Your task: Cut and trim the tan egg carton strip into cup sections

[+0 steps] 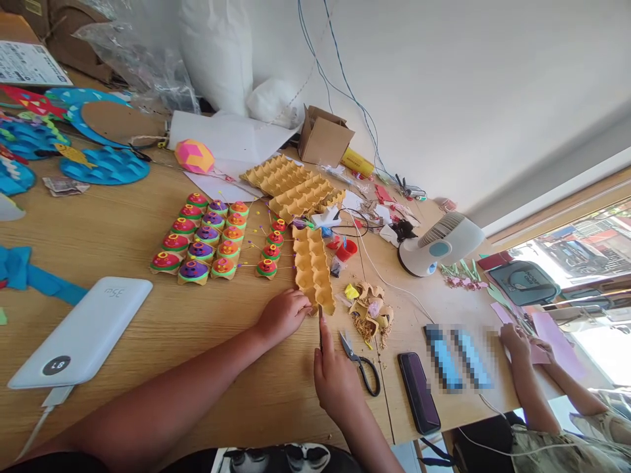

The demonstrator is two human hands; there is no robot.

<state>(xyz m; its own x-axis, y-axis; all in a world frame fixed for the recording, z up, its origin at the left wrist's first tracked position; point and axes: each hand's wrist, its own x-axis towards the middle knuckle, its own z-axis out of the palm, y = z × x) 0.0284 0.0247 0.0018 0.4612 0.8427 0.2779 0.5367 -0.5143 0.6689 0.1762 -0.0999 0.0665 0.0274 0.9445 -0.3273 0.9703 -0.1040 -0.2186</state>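
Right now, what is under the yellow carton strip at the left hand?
Wooden table shows beside the carton strip; the patch beneath is covered, so I can't tell what lies there. The left hand grips its near end; the right hand holds a thin dark tool there.

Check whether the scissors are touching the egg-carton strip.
Apart. The head view shows a gap of bare tabletop between the tips of the scissors and the near end of the egg-carton strip.

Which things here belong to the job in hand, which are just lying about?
In the job:
- carton strip, in the left hand
- blade, in the right hand
- probably scissors, unheld

Seemingly just lying about:
- power bank
- phone
- fan
- pink-orange ball
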